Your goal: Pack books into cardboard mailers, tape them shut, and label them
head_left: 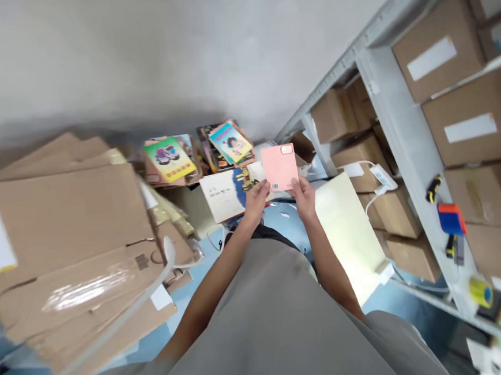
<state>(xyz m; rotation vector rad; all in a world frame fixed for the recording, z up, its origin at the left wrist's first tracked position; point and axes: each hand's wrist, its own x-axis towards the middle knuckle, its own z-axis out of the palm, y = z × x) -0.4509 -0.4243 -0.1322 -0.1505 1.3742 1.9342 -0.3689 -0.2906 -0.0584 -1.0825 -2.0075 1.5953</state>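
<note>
A thin pink book (279,166) with a barcode near its lower left corner is held up in front of me. My left hand (257,200) pinches its lower left corner, and my right hand (304,197) grips the lower right one. Behind and left of it lies a large white book (221,194) with a blue and yellow picture. Farther back are a blue picture book (231,142) on a stack, and a green and yellow book (169,159) on another pile of books.
Flattened cardboard (71,224) fills the left side, with a white curved pole (125,313) before it. At right, a metal shelf (388,96) holds several cardboard boxes (435,51). A pale yellow board (345,232) and a white power strip (383,178) are near it.
</note>
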